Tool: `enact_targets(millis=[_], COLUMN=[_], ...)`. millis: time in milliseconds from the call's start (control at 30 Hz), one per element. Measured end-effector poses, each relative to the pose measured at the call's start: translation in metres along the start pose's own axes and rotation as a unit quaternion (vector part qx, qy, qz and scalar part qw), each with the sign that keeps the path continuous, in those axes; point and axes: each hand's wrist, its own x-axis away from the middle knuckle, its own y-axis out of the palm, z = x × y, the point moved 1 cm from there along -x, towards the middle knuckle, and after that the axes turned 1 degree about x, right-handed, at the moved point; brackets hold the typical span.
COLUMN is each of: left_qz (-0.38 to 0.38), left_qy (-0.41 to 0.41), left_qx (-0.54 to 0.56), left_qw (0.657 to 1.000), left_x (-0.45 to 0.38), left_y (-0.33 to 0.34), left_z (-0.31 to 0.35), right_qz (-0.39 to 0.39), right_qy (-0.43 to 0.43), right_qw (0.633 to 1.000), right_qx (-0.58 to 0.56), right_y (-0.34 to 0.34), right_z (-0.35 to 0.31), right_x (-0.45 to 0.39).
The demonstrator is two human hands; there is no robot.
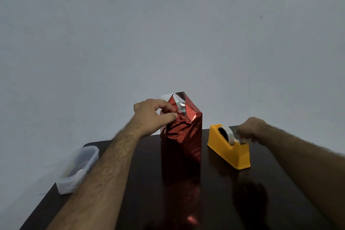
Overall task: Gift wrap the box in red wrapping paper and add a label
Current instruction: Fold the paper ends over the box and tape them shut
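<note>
A tall box wrapped in shiny red paper (182, 147) stands upright in the middle of the dark table (186, 211). Its top flaps are partly folded, with the silver inside of the paper showing. My left hand (152, 115) pinches the folded paper at the box's upper left corner. To the right stands a yellow tape dispenser (228, 150) with a white tape roll (226, 134). My right hand (250, 129) is at the dispenser's cutter end, fingers curled and pinching the tape's free end.
A clear plastic container (77, 169) sits at the table's left edge, partly behind my left forearm. A plain grey wall fills the background. The table's back edge lies just behind the box and dispenser.
</note>
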Motion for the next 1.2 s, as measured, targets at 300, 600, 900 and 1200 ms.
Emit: enact_targets(millis=[300, 600, 900, 1200], left_qz=[0.006, 0.006, 0.014, 0.014], left_qy=[-0.016, -0.032, -0.028, -0.014], left_qx=[0.015, 0.015, 0.023, 0.029], left_qw=[1.000, 0.999, 0.999, 0.999], left_x=[0.000, -0.001, 0.000, -0.003], left_y=[0.003, 0.003, 0.003, 0.004], left_z=[0.000, -0.005, -0.003, -0.008], right_qz=[-0.127, -0.161, -0.134, -0.118], right_qy=[0.134, 0.176, 0.161, 0.157], right_qw=[0.973, 0.909, 0.872, 0.937], right_qx=[-0.139, -0.342, -0.442, -0.288], right_y=[0.004, 0.004, -0.004, 0.003], right_z=[0.009, 0.014, 0.022, 0.044], right_x=[0.013, 0.019, 0.023, 0.045])
